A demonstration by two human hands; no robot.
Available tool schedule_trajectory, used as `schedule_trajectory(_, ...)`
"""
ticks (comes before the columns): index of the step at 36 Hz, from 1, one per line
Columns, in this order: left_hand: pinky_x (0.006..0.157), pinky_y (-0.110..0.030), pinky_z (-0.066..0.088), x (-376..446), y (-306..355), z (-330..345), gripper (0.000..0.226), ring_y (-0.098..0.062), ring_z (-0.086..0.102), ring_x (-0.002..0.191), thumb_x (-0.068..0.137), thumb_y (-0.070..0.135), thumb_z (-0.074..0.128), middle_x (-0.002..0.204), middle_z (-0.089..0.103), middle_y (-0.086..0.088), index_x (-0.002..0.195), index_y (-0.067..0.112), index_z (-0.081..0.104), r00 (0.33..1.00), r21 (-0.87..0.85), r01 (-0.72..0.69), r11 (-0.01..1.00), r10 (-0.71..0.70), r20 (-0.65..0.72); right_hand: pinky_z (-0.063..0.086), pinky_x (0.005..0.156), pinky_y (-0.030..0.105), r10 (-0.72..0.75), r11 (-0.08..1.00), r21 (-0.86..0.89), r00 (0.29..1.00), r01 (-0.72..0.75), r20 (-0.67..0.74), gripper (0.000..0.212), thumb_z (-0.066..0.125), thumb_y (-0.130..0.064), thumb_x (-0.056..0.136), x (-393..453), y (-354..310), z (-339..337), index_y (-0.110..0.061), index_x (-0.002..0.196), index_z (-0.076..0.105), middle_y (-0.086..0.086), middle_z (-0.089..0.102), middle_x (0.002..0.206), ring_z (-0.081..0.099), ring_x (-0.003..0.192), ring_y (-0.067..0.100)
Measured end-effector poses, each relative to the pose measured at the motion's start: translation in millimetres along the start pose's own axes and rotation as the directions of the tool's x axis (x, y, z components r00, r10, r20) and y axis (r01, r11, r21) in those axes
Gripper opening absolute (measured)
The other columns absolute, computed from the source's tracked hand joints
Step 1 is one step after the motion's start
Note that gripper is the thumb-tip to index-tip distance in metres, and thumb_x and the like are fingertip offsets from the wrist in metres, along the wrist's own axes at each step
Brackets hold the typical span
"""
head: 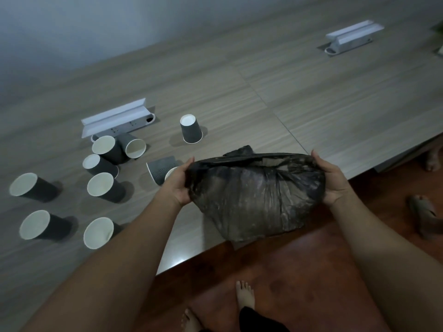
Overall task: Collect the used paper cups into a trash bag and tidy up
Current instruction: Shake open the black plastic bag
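A black trash bag (256, 195) hangs over the table's front edge, held by its rim between both hands. My left hand (176, 185) grips its left side and my right hand (332, 180) grips its right side. Several dark paper cups with white insides stand or lie on the table to the left: one upside down (191, 129), one on its side (161, 169) just behind my left hand, a cluster (109, 149) by the socket box, and upright ones such as the cup (102, 185) nearer the front left. What is inside the bag is hidden.
The grey wood-grain table (299, 104) has a raised white socket box (115, 119) by the cups and another (351, 35) far right. Its front edge runs diagonally above a reddish floor (299, 271). My bare feet (244, 295) and another person's feet (422, 214) are on the floor.
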State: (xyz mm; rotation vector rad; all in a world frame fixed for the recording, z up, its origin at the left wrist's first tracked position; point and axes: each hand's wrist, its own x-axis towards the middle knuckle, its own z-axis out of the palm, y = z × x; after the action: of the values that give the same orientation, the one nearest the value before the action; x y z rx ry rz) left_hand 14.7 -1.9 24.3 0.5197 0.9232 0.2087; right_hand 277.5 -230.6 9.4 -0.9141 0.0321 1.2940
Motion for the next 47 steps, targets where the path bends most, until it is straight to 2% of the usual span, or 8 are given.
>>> schedule_trajectory(7,0.070,-0.035,0.060,-16.0,-5.8,-11.5,0.052,-0.023,0.075,0.088,0.065,0.054,0.080,0.098,0.077,-0.012,0.093,0.010,0.080,0.991,0.252,0.041,0.967,-0.072,0.114,0.059,0.057,0.031,-0.050,0.999,0.002,0.990,0.051,-0.135,0.049,0.053,-0.041,0.095,5.3,-4.7,6.4,-0.009,0.065,0.075,0.010,0.073,0.069,0.073,0.065,0.022)
schedule_trajectory(15,0.074,-0.036,0.050,-28.8,-5.3,-37.0,0.030,-0.025,0.059,0.079,0.088,0.026,0.067,0.103,0.070,-0.026,0.099,-0.002,0.071,0.945,0.945,0.190,0.265,0.210,-0.249,0.056,0.084,0.047,-0.060,0.991,-0.120,0.997,0.066,0.051,0.037,0.085,-0.042,0.066,-1.8,-19.5,19.5,-0.012,0.084,0.076,0.012,0.075,0.093,0.071,0.095,0.030)
schedule_trajectory(22,0.043,-0.029,0.056,-41.4,-3.9,-31.7,0.035,-0.018,0.069,0.049,0.100,0.026,0.049,0.060,0.072,-0.006,0.076,0.012,0.070,0.959,0.182,-0.023,0.983,0.073,-0.275,0.059,0.069,0.034,0.105,0.808,-0.587,0.993,-0.060,0.044,0.034,0.085,-0.024,0.065,-4.2,6.7,3.0,-0.018,0.098,0.075,0.014,0.074,0.101,0.072,0.087,0.028)
schedule_trajectory(28,0.088,-0.045,0.057,-60.8,0.9,-28.9,0.026,-0.030,0.071,0.095,0.082,0.023,0.060,0.102,0.073,-0.013,0.097,0.008,0.075,0.993,-0.004,-0.092,0.996,0.091,-0.078,0.057,0.058,0.032,-0.059,0.757,-0.648,0.980,-0.080,-0.189,0.035,0.081,-0.032,0.065,-1.7,35.0,-5.2,-0.010,0.091,0.073,0.014,0.070,0.082,0.068,0.066,0.025)
schedule_trajectory(35,0.080,-0.037,0.060,-75.7,-7.0,-38.7,0.041,-0.025,0.074,0.088,0.073,0.023,0.076,0.105,0.075,-0.012,0.111,0.008,0.070,0.994,0.330,0.087,0.940,-0.106,0.038,0.054,0.077,0.038,-0.234,0.836,-0.545,0.850,-0.072,-0.471,0.031,0.065,-0.042,0.087,10.2,23.5,5.7,-0.011,0.091,0.071,0.010,0.072,0.090,0.069,0.084,0.030)
schedule_trajectory(38,0.079,-0.039,0.061,-74.0,-10.9,-30.5,0.043,-0.026,0.072,0.092,0.082,0.032,0.070,0.114,0.072,-0.014,0.119,0.009,0.067,0.997,0.270,0.071,0.960,-0.066,-0.025,0.043,0.091,0.040,-0.610,0.468,-0.870,0.655,-0.156,-0.446,0.038,0.060,-0.036,0.085,2.6,26.7,19.4,-0.011,0.113,0.064,0.015,0.058,0.117,0.052,0.114,0.036)
schedule_trajectory(42,0.074,-0.036,0.062,-67.9,-18.4,-21.4,0.045,-0.023,0.073,0.083,0.089,0.041,0.063,0.113,0.070,-0.012,0.124,0.013,0.062,0.997,0.224,0.030,0.974,-0.014,-0.071,0.033,0.092,0.033,-0.916,-0.094,-0.980,0.370,0.177,0.155,0.036,0.052,-0.002,0.069,-24.0,59.4,55.9,-0.007,0.103,0.061,0.016,0.054,0.106,0.046,0.103,0.029)
schedule_trajectory(47,0.071,-0.034,0.062,-62.9,-26.3,-18.8,0.046,-0.022,0.073,0.083,0.092,0.043,0.059,0.111,0.073,-0.012,0.124,0.011,0.063,0.997,0.157,0.019,0.987,-0.006,-0.083,0.047,0.070,0.019,-0.449,0.050,-0.905,0.818,0.423,0.358,0.033,0.044,0.009,0.068,-24.1,101.1,96.0,-0.004,0.074,0.073,0.006,0.070,0.077,0.062,0.074,0.015)
